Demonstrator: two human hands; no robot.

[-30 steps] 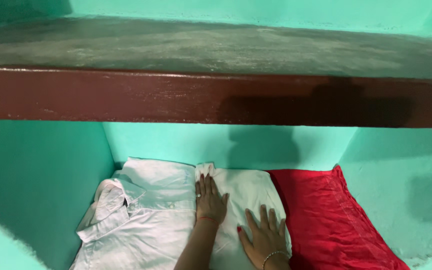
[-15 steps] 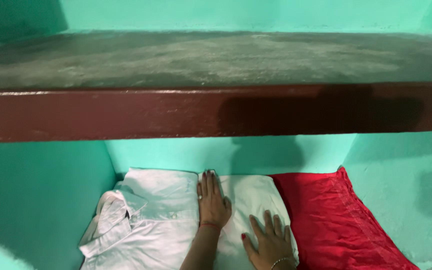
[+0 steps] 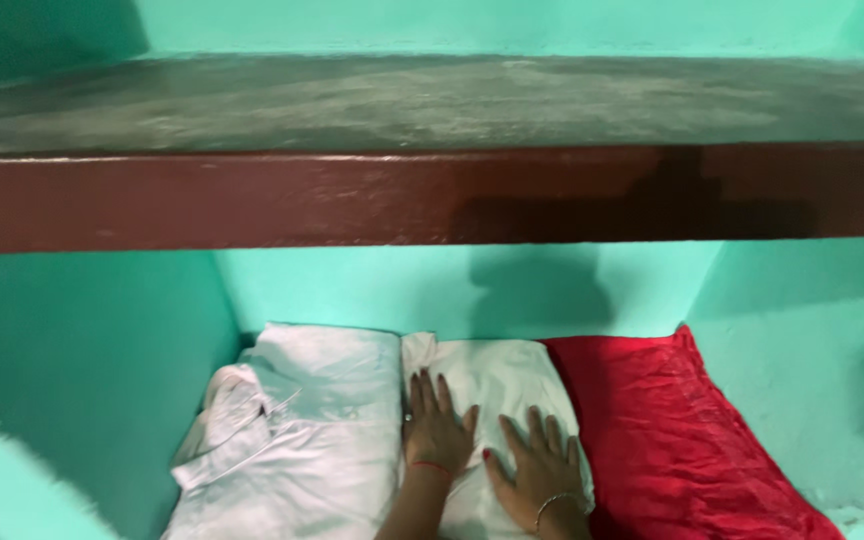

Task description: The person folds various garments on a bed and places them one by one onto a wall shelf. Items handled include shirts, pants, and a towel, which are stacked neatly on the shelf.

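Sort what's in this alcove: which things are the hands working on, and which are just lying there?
In hand:
- folded white cloth in the middle, with the left hand and right hand both flat on it

Lying about:
- white collared shirt on the left
- folded red cloth on the right
- dusty dark shelf with brown edge above

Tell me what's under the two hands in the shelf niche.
Both the left hand and right hand lie flat on a folded white cloth, between a white shirt and red cloth. What lies beneath it is covered.

Shelf edge [image 3: 252,200] overhangs; side walls [image 3: 82,370] confine
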